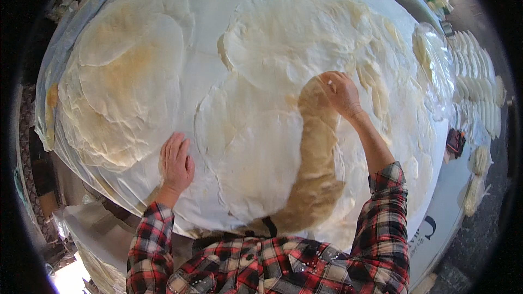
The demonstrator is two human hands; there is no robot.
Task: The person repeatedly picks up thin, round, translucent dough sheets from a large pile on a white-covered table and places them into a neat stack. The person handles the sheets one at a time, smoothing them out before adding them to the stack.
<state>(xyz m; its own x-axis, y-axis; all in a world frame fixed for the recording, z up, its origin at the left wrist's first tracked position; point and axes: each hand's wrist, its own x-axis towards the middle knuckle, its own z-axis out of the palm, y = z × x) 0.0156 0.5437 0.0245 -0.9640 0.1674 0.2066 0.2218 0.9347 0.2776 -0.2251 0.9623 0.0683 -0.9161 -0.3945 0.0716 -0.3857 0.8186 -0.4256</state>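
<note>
Large thin round sheets, pale and slightly yellow, lie overlapping on a white-covered table before me. My left hand [176, 163] rests flat, palm down, on the white cover [196, 69], beside the left pile of sheets [130, 81]. My right hand [340, 94] is over the middle and right sheets, its fingers curled down against them. A small white bit shows at its fingers; whether they pinch a sheet's edge is hidden. A smooth round sheet [261, 163] lies nearest me, left of a dark shadow. Beyond it is a wrinkled sheet [286, 41].
A clear plastic bag [435, 69] lies at the table's right edge. Past it stand rows of pale, thin folded pieces [474, 81] and tied pale bundles [476, 179] on a board that bears writing. A rolled bluish cloth [81, 28] runs along the left edge.
</note>
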